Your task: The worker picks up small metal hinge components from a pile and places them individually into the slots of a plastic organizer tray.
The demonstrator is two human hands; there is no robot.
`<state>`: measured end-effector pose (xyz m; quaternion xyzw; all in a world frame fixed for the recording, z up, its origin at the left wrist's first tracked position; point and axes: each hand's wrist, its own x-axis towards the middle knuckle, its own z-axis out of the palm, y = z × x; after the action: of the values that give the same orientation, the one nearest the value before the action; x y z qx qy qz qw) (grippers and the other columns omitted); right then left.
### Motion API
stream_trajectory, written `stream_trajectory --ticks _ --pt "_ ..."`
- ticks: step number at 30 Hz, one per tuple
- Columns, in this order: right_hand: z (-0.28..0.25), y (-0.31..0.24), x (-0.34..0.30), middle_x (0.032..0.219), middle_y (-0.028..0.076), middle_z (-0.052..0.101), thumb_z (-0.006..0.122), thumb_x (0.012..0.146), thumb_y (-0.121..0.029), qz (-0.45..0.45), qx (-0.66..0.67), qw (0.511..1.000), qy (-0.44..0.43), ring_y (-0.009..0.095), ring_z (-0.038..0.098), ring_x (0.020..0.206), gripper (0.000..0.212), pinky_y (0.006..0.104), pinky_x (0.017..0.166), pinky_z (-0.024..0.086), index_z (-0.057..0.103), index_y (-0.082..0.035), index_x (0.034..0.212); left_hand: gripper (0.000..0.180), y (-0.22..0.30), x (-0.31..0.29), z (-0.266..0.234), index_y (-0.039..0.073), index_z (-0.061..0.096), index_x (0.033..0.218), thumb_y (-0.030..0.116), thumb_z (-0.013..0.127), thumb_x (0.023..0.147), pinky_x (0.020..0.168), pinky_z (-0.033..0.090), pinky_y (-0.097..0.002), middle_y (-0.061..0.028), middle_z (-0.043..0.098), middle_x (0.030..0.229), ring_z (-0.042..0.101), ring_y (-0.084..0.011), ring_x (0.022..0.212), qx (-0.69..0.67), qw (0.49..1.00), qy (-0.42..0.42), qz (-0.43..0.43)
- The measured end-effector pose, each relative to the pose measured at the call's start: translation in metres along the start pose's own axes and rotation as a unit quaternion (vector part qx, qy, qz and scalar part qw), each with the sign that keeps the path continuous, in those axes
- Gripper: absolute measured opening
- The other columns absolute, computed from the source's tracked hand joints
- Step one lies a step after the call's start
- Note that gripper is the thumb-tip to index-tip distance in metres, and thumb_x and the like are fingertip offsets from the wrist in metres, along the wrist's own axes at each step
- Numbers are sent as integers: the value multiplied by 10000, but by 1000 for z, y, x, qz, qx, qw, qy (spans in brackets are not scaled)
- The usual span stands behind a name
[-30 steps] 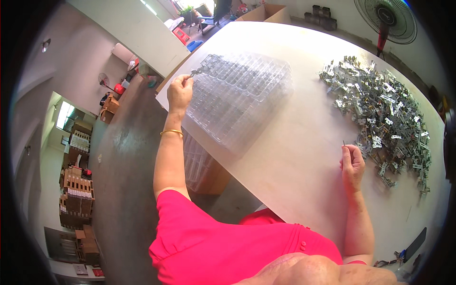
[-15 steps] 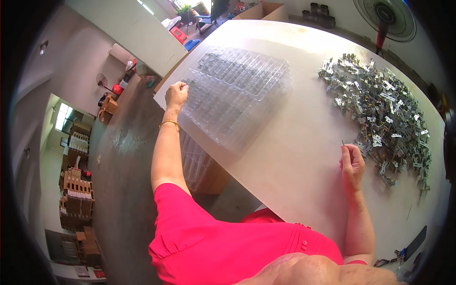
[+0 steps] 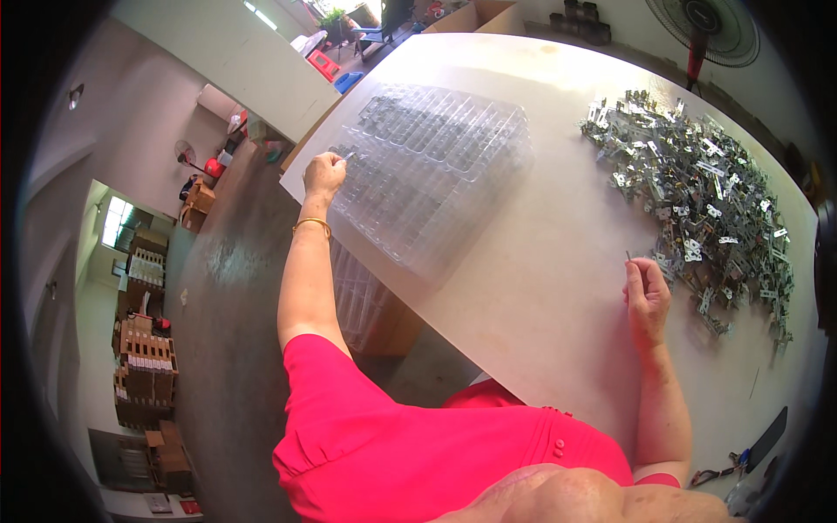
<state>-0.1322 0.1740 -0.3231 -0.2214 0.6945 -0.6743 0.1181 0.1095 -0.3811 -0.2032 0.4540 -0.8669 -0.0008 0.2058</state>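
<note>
My left hand (image 3: 324, 177) is pinched around a small metal part at the left edge of a stack of clear plastic trays (image 3: 436, 205). Small metal parts lie in the slots along the top tray's far and left side. Over the table, beside a large heap of metal parts (image 3: 697, 205), my right hand (image 3: 646, 292) is closed with thumb and fingertips together. A thin dark pin-like piece (image 3: 628, 256) sticks up from that pinch; its exact kind is too small to make out.
The pale table (image 3: 540, 288) carries everything. Pliers (image 3: 713, 476) and a dark flat blade-like thing (image 3: 769, 440) lie at the near right, with a thin wire (image 3: 753, 383) beyond. More clear trays (image 3: 353, 296) sit below the left edge. A fan (image 3: 703, 30) stands at the far right.
My left hand stays at the tray's left edge, its fingers slightly turned, and a metal part now shows at the fingertips. The right hand has barely moved.
</note>
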Motion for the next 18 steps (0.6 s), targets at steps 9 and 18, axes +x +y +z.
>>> stream_trajectory --ticks 9,18 --pt "0 2 0 727 -57 533 592 1001 -131 -5 -5 1000 -3 28 464 605 77 187 528 389 631 -64 1000 201 -1 8 2 106 772 845 263 681 760 742 557 -382 -117 741 804 725 -273 782 -47 999 12 13" --pt "1 -3 -1 740 -59 543 607 996 -145 2 -1 1000 -1 26 477 616 86 184 533 393 633 -64 1004 216 -4 16 2 132 786 833 270 679 706 797 557 -379 -126 748 852 725 -274 845 16 1000 -15 -12"
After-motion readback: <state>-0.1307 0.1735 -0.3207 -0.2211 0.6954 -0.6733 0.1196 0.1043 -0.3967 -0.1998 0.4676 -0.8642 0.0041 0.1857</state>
